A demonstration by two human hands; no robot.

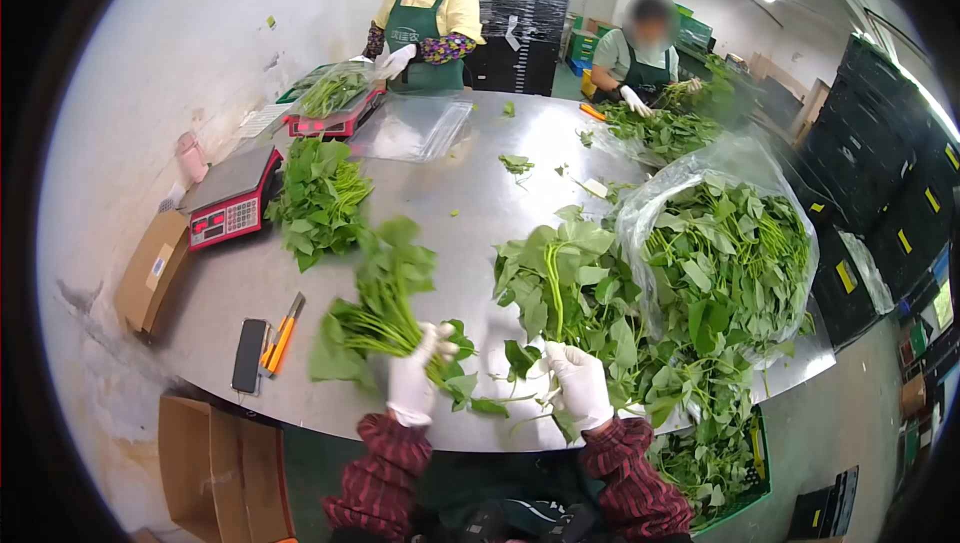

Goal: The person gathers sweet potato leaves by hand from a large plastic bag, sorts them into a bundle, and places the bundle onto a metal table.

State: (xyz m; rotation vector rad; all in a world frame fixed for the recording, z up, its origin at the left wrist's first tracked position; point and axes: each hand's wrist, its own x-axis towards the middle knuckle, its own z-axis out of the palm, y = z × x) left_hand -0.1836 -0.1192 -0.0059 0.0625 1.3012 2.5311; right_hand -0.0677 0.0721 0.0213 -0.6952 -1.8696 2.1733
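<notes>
My left hand (411, 383), in a white glove, is wrapped round the stems of a bunch of leafy greens (385, 288) above the steel table. The leaves fan out upward and to the left. My right hand (580, 383), gloved too, is closed at the front of a loose heap of greens (615, 318). A pale green stem (555, 293) runs down to its fingertips, which pinch it. Beside the heap, a clear plastic bag (640, 233) lies open, packed with more long-stemmed greens (720, 253). A few loose leaves lie between my hands.
Left on the steel table (470, 243) are a finished-looking bunch (318, 198), a red scale (235, 203), an orange cutter (285, 333) and a black phone (249, 355). Two co-workers (430, 28) stand across it. A green crate (765, 463) and cardboard box (220, 463) sit below.
</notes>
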